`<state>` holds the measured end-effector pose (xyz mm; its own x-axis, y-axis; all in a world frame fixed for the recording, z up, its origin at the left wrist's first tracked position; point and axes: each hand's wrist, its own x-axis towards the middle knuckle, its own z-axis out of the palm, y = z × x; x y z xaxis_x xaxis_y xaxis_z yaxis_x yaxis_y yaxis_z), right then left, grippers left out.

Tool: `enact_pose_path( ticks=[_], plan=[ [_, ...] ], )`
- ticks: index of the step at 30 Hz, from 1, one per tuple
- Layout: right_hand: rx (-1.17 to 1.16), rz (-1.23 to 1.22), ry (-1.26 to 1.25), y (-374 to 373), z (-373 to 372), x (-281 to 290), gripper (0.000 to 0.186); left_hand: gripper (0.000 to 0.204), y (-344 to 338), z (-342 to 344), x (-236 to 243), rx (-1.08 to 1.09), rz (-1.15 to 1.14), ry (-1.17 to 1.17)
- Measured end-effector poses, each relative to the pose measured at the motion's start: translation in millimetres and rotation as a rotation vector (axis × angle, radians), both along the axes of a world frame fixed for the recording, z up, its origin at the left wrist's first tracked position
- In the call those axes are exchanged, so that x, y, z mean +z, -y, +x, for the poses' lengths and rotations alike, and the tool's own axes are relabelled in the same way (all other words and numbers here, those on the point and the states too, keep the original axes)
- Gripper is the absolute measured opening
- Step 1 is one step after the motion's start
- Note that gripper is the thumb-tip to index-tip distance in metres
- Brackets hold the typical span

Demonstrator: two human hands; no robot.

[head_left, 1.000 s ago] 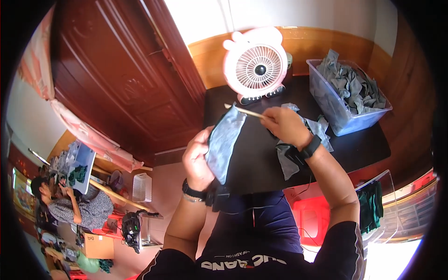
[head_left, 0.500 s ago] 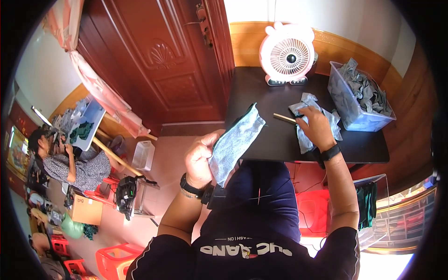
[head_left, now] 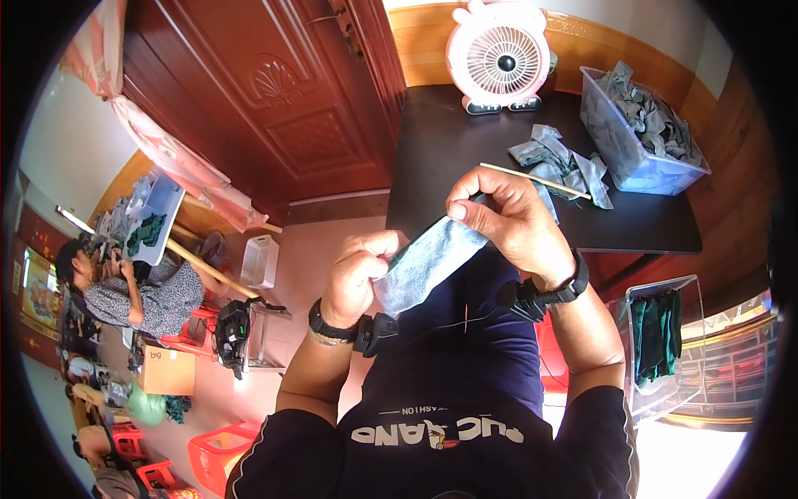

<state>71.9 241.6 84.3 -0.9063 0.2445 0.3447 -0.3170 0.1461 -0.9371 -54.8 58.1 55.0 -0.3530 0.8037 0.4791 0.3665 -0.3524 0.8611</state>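
Observation:
A narrow pale blue-grey cloth piece (head_left: 432, 264) with a dark edge is stretched between my hands, over my lap and in front of the table edge. My left hand (head_left: 356, 279) pinches its lower left end between thumb and fingers. At its upper right end, my right hand (head_left: 511, 218) grips it with thumb and curled fingers. A thin pale stick (head_left: 559, 188) runs just beyond my right knuckles and across the loose cloth pieces (head_left: 557, 158) on the dark table; I cannot tell whether the fingers touch it.
On the dark table (head_left: 436, 137) stand a pink fan (head_left: 501, 62) and a clear bin (head_left: 636, 166) of grey cloth. A clear container (head_left: 698, 333) with dark green cloth (head_left: 657, 337) is at my right. Another person (head_left: 141, 291) sits at the left, near a cardboard box (head_left: 169, 370) and red stools (head_left: 218, 453).
My right hand has come from the table's cloth pile, where it held the stick, to the cloth piece's upper end. The cloth piece has tilted flatter. The view has shifted slightly.

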Motion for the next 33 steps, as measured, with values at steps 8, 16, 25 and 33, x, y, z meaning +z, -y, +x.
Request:
enact_pose_path(
  ticks=[8, 16, 25, 33],
  plan=[
    [-0.088, 0.055, -0.092, -4, -1, -10, 0.009, 0.015, -5, 12, -4, -0.07, -0.078, 0.323],
    [-0.096, 0.055, -0.103, -14, -6, -19, 0.009, 0.01, -2, 13, -1, -0.05, -0.239, 0.367],
    [-0.102, 0.074, -0.102, -15, -6, -21, 0.009, 0.014, -1, 14, 2, -0.032, -0.177, 0.338],
    [-0.269, 0.166, -0.179, -13, -14, -37, 0.011, 0.007, -10, 17, -21, 0.194, -0.212, 0.084]
  ],
)
